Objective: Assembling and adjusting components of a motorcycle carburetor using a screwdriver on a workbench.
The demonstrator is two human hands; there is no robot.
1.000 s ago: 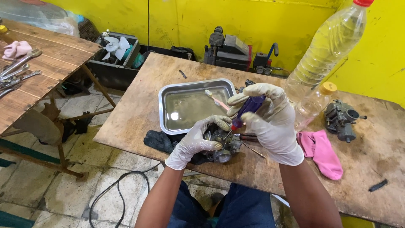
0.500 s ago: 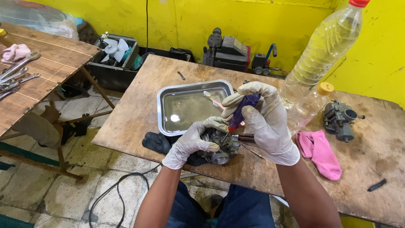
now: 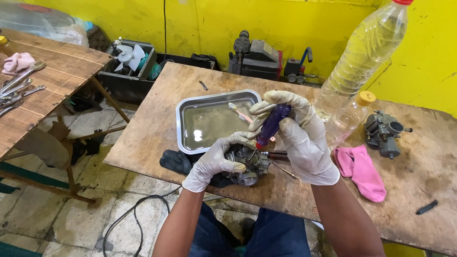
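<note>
A grey metal carburetor (image 3: 247, 166) rests on a dark rag (image 3: 177, 162) near the front edge of a worn wooden table (image 3: 157, 119). My left hand (image 3: 214, 162), in a white glove, grips the carburetor from the left. My right hand (image 3: 295, 133), also gloved, is closed around the purple handle of a screwdriver (image 3: 271, 124), whose tip points down into the carburetor's top.
A steel tray (image 3: 183, 126) of liquid with a toothbrush (image 3: 240, 113) sits behind the hands. Two plastic bottles (image 3: 362, 62) stand to the right, with a pink cloth (image 3: 362, 171) and a second carburetor (image 3: 384, 133). Wrenches (image 3: 19, 85) lie on a left bench. A cable (image 3: 138, 214) runs over the floor.
The hands and screwdriver stay on the carburetor; my right hand has shifted slightly on the handle. Nothing else moved.
</note>
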